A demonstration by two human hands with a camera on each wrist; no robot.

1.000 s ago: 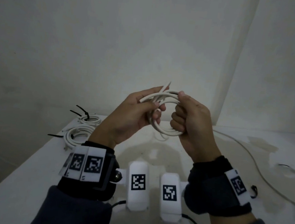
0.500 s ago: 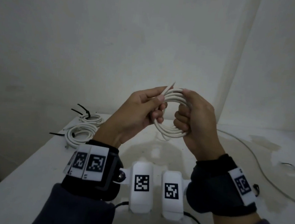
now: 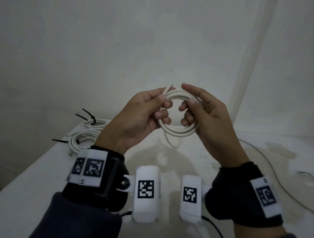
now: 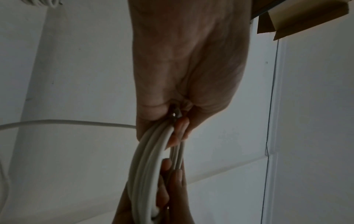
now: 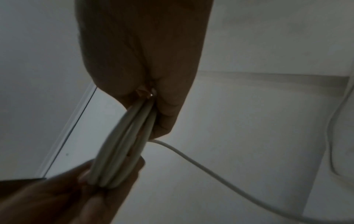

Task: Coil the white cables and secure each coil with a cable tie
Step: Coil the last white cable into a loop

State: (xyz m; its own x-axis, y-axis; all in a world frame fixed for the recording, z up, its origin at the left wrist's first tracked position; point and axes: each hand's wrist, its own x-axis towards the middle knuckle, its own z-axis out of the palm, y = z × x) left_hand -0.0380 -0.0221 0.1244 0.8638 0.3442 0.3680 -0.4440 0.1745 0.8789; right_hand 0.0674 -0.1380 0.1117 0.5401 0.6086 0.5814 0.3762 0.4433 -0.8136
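I hold a coil of white cable (image 3: 177, 134) up in front of me, above the white table (image 3: 35, 180). My left hand (image 3: 145, 110) grips the coil's left side, thumb on top, with one cable end sticking up past it. My right hand (image 3: 200, 111) holds the right side, lower fingers curled through the loop and the index finger stretched out above it. A short tail hangs from the bottom of the coil. In the wrist views the stacked strands of the coil (image 4: 149, 159) (image 5: 122, 145) run between both hands.
Two tied coils (image 3: 84, 140) (image 3: 96, 123) with black cable ties (image 3: 89, 115) lie at the table's far left. A loose white cable (image 3: 272, 171) trails along the right side. A thin dark tie (image 3: 306, 173) lies near the right edge.
The coil has opened into a rounder loop facing me. My right hand has loosened from a tight fist, its index finger now extended over the top; both hands shifted slightly apart.
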